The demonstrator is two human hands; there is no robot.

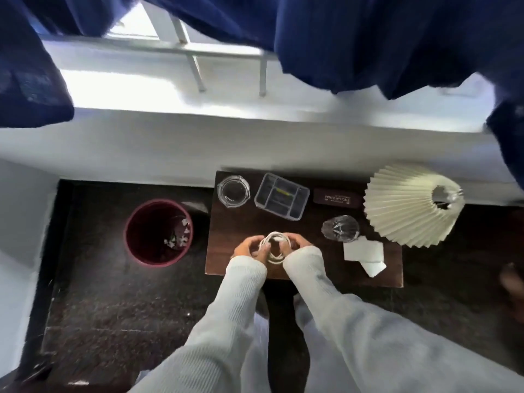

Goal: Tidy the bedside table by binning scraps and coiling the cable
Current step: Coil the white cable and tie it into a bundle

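Head view, step: coiling; the scraps (179, 240) already lie in the bin (133, 219) on the floor, left of the table (312, 259).
Cable (274, 258): a small white coil, near the table's front edge, left half.
Left grip (244, 250): curled round the coil's left side.
Right grip (295, 244): pinching its right side.
Next, likely: secure the loose end and set the coil down without the loops springing apart.

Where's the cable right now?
Head view, centre: the coiled cable is gripped between left hand and right hand above the table near its front edge, left of the paper slips.
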